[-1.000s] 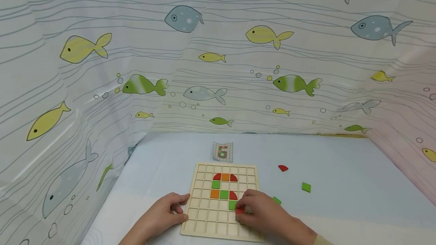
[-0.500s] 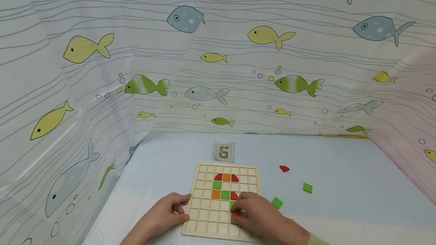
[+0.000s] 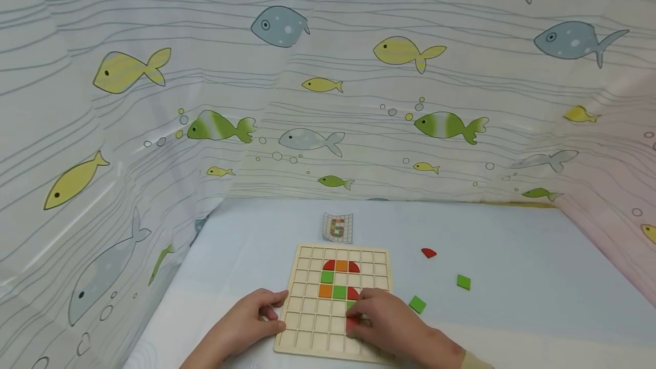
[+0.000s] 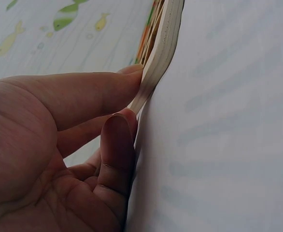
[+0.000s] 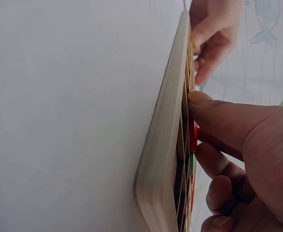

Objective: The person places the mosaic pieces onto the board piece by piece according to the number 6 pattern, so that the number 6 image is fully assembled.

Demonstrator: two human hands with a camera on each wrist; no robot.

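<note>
A wooden grid board (image 3: 312,337) lies on the table, with red, orange and green tiles set in several cells. My left hand (image 3: 251,318) holds the board's left edge with thumb and fingertips; in the left wrist view the thumb (image 4: 103,94) presses on the rim. My right hand (image 3: 392,323) pinches a red tile (image 3: 352,324) over a cell in the board's lower right part. In the right wrist view this red tile (image 5: 193,135) sits low at the board's surface, between thumb and finger. The hand partly hides a green tile (image 3: 350,305) just above it.
A small pattern card (image 3: 337,228) with a coloured grid print lies behind the board. To the right are a red quarter-round tile (image 3: 429,253), a green tile (image 3: 463,282) and another green tile (image 3: 417,304). A fish-printed curtain (image 3: 359,101) surrounds the table.
My right hand has shifted slightly left with the red tile, bringing it down to the cell below the green tile. My left hand keeps its place at the board's edge.
</note>
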